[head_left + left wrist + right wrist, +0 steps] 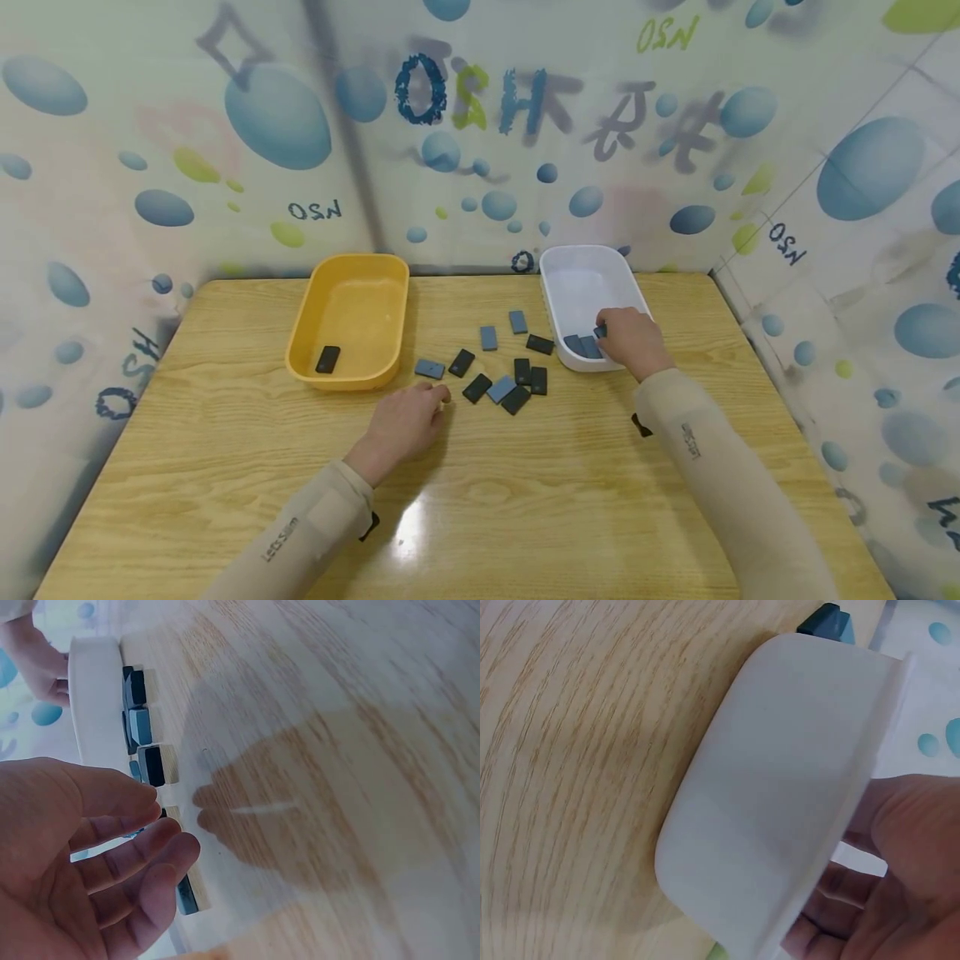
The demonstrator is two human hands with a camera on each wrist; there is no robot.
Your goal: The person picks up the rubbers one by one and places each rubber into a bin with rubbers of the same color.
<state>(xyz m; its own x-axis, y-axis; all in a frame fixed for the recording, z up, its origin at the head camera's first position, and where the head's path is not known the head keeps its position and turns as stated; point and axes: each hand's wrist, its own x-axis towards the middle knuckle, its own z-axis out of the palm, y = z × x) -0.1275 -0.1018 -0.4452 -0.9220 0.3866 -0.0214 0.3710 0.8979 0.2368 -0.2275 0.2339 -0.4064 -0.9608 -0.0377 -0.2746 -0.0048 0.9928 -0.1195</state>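
My right hand (633,340) reaches over the near right rim of the white bin (588,260) and pinches a small blue-grey tile (601,331) at its fingertips. In the right wrist view, the bin's wall (772,772) hides those fingertips. Other blue-grey tiles (591,347) lie on the bin floor. My left hand (405,421) hovers just above the table with loosely bent fingers and nothing between thumb and fingertips, as the left wrist view also shows. Closest to it are a blue-grey tile (430,368) and a black tile (477,388).
A yellow bin (347,383) stands at the left with one black tile (327,359) inside. Several black and blue-grey tiles (488,337) lie scattered on the wooden table (525,492) between the bins. A patterned wall covering (480,233) borders the table's back edge.
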